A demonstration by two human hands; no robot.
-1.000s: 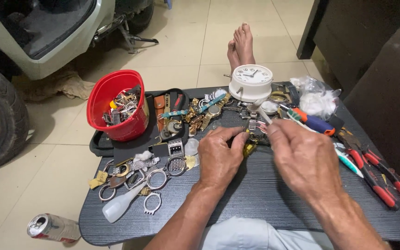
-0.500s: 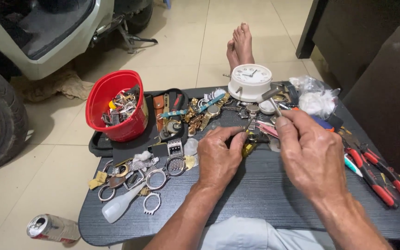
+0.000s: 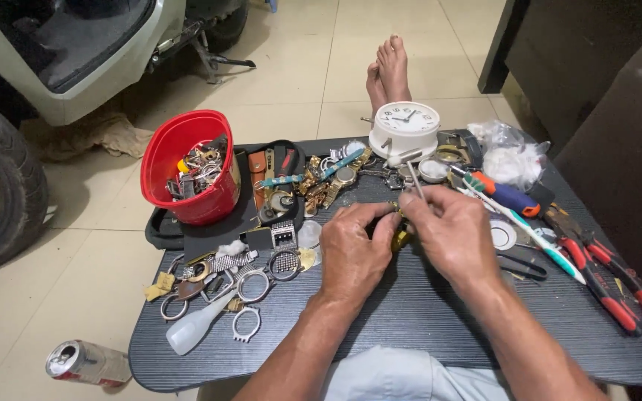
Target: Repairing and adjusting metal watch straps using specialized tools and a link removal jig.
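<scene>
Pinching a small gold watch part (image 3: 399,239) with my left hand (image 3: 356,252), I grip a thin metal tool (image 3: 414,178) in my right hand (image 3: 451,234) over the bench (image 3: 425,327).

Between my fingers sits a small, shiny, brass-coloured metal watch part (image 3: 400,236), and my right hand (image 3: 451,238) holds a thin bright steel tool (image 3: 413,174). My work surface is a dark, matt, wood-grain laminate tray table (image 3: 410,327), strewn at left with polished metal watch cases (image 3: 254,284). Upper left stands a glossy red plastic tub (image 3: 187,167); top centre, a smooth white plastic alarm clock (image 3: 404,128).
</scene>
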